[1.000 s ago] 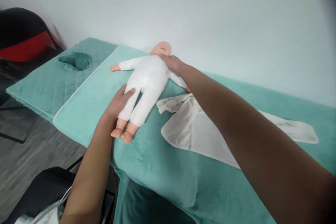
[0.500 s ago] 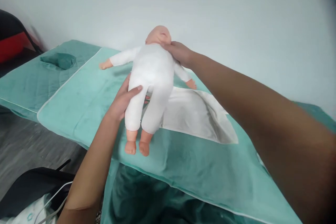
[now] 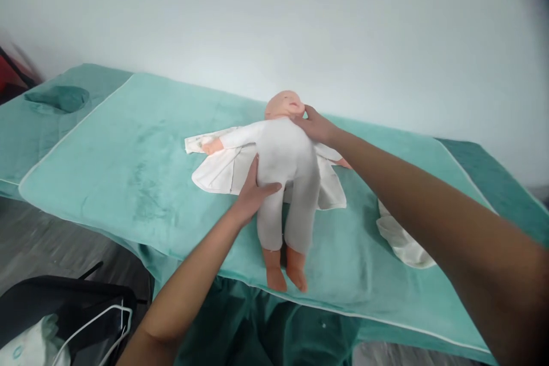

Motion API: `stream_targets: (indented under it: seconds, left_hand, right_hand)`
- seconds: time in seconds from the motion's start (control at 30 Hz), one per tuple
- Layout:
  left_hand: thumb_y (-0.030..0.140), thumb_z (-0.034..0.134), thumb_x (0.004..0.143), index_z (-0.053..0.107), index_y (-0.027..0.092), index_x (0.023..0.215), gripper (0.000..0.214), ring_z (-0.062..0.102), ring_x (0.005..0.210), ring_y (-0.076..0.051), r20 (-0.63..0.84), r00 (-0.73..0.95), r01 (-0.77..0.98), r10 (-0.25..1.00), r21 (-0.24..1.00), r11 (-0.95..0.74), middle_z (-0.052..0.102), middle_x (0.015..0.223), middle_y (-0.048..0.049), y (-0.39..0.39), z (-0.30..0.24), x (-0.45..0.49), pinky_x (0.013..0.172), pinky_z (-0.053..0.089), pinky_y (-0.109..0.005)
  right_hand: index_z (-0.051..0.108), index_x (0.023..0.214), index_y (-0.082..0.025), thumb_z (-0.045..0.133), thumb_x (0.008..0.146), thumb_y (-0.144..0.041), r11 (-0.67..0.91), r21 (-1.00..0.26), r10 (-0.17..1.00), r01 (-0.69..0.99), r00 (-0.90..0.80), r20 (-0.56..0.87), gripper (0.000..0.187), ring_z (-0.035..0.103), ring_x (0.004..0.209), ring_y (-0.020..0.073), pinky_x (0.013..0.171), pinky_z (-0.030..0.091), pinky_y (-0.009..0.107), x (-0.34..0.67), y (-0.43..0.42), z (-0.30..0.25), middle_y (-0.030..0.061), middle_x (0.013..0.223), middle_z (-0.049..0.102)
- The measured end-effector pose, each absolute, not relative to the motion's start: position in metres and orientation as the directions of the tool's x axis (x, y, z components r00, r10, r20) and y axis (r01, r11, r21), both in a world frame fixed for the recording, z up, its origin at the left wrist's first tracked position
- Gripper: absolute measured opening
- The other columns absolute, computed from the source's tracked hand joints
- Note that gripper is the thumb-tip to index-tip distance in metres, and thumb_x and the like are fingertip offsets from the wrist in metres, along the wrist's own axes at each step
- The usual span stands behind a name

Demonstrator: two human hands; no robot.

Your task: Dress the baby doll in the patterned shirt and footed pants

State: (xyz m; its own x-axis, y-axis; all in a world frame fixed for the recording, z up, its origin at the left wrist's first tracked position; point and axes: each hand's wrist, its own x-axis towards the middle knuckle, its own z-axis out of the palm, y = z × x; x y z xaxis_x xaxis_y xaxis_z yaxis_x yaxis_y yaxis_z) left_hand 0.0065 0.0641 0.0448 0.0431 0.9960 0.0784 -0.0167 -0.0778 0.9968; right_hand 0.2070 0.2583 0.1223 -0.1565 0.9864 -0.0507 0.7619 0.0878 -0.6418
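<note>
A baby doll (image 3: 286, 146) with a white cloth body lies face up, its feet toward me. My left hand (image 3: 253, 191) grips the doll around its hip and upper thigh, thumb on top and the other fingers partly hidden beneath. At the doll's neck and shoulder, my right hand (image 3: 315, 124) supports it from the side, most of its fingers out of sight behind the head. Under the doll a white baby garment (image 3: 218, 174) is spread out, showing on both sides of its body.
A green padded bed (image 3: 128, 166) runs along a white wall (image 3: 257, 23). Another white cloth (image 3: 405, 240) lies on the right, partly behind my forearm. A face hole (image 3: 60, 98) is at the bed's left end. At lower left stands a black chair (image 3: 86, 297) with a diaper-like item (image 3: 36, 346).
Both hands have moved the doll rightward and lowered it onto the white garment. The view has shifted, showing more of the bed's right end and the second white cloth.
</note>
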Motion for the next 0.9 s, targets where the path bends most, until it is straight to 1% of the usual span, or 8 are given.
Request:
stream_targets:
  seconds: [0.07,0.17,0.3,0.47,0.57,0.73,0.83,0.9]
  left_hand:
    - [0.041,0.070,0.090,0.026,0.036,0.162,0.084,0.054,0.144,-0.028,0.015,0.055,-0.096,0.998,0.995,-0.009,0.043,0.166,-0.0073,0.064,0.038,0.007,0.110,0.056,-0.046]
    - [0.046,0.065,0.094,0.031,0.030,0.160,0.076,0.041,0.154,-0.027,-0.014,0.018,-0.137,1.000,0.990,0.016,0.036,0.169,-0.0089,0.062,0.035,0.007,0.122,0.044,-0.045]
    - [0.049,0.051,0.102,0.033,0.028,0.158,0.063,0.040,0.155,-0.024,-0.028,-0.001,-0.070,1.000,0.997,0.028,0.038,0.168,-0.0093,0.059,0.034,0.009,0.124,0.042,-0.042]
    - [0.040,0.041,0.105,0.045,0.024,0.149,0.047,0.061,0.133,-0.026,0.153,-0.169,0.196,0.974,0.973,-0.118,0.057,0.152,-0.0129,0.054,0.034,0.005,0.111,0.052,-0.047]
    - [0.027,0.039,0.103,0.056,0.024,0.138,0.039,0.065,0.125,-0.027,0.327,-0.048,0.453,0.944,0.849,-0.271,0.065,0.140,-0.0120,0.062,0.039,-0.010,0.104,0.056,-0.047]
    - [0.015,0.045,0.098,0.068,0.021,0.117,0.031,0.067,0.111,-0.027,0.395,0.154,0.771,0.906,0.525,-0.360,0.074,0.117,-0.0099,0.107,0.051,-0.043,0.097,0.055,-0.044]
    - [0.019,0.056,0.095,0.066,0.017,0.121,0.029,0.060,0.120,-0.032,0.365,0.118,0.905,0.923,0.344,-0.251,0.068,0.127,-0.0154,0.146,0.052,-0.054,0.098,0.050,-0.049]
    - [0.024,0.063,0.092,0.066,0.016,0.121,0.030,0.058,0.121,-0.036,0.345,0.046,0.929,0.938,0.329,-0.167,0.067,0.126,-0.0185,0.167,0.047,-0.060,0.099,0.047,-0.052]
  right_hand:
    - [0.043,0.149,-0.023,0.052,0.090,-0.074,0.116,-0.572,0.986,0.812,-0.162,-0.031,0.078,0.067,0.113,0.0383,0.096,0.053,0.055,0.213,0.261,0.115,0.0165,0.128,0.072]
    - [0.048,0.146,-0.018,0.048,0.093,-0.071,0.233,-0.402,0.969,0.885,-0.176,0.173,0.075,0.065,0.109,0.0409,0.097,0.048,0.057,0.206,0.265,0.120,0.0187,0.111,0.074]
    - [0.061,0.132,-0.019,0.040,0.100,-0.058,0.484,-0.269,0.853,0.833,-0.379,0.359,0.055,0.059,0.115,0.0397,0.100,0.043,0.056,0.163,0.261,0.135,0.0188,0.120,0.069]
    - [0.069,0.112,-0.024,0.057,0.093,-0.053,0.753,-0.222,0.637,0.619,-0.771,0.012,0.037,0.059,0.111,0.0345,0.086,0.046,0.044,0.077,0.252,0.121,0.0120,0.118,0.070]
    - [0.068,0.101,-0.023,0.062,0.089,-0.055,0.784,-0.176,0.577,0.595,-0.804,-0.144,0.034,0.061,0.100,0.0318,0.075,0.043,0.038,0.048,0.250,0.111,0.0109,0.103,0.072]
    - [0.064,0.095,-0.025,0.059,0.089,-0.064,0.670,-0.292,0.692,0.682,-0.717,-0.085,0.039,0.064,0.084,0.0271,0.068,0.039,0.035,0.063,0.247,0.120,0.0054,0.097,0.073]
    - [0.064,0.098,-0.026,0.056,0.091,-0.068,0.582,-0.423,0.786,0.694,-0.613,0.076,0.043,0.065,0.088,0.0291,0.070,0.041,0.037,0.084,0.240,0.130,0.0051,0.098,0.074]
    - [0.065,0.100,-0.026,0.054,0.092,-0.070,0.569,-0.486,0.796,0.664,-0.594,0.120,0.045,0.065,0.091,0.0299,0.072,0.043,0.038,0.093,0.235,0.133,0.0049,0.101,0.074]
